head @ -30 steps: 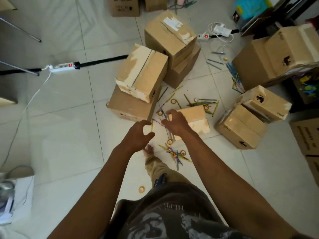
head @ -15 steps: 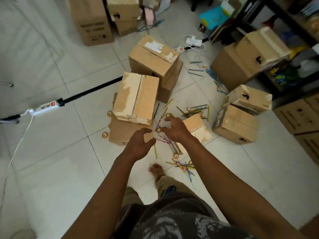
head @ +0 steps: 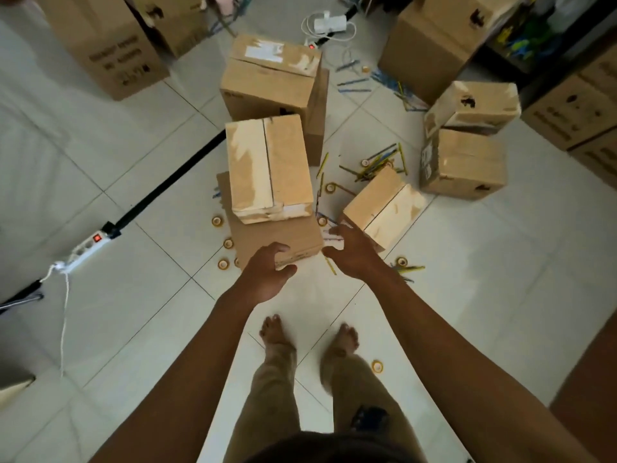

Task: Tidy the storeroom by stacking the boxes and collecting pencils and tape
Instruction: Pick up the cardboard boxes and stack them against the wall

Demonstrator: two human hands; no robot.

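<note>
Printed carton, far left: dark lettering is seen, too blurred to be read. Labelled box, centre back: a white sticker is borne, unreadable. Two-box stack, centre: the near corner of the lower box is touched by the left hand, fingers loosely curved over its edge. Small box, lying tilted on the floor: just beside it the right hand is held spread, nothing gripped. Pencils and tape rolls are scattered around the boxes. Power strip, left.
</note>
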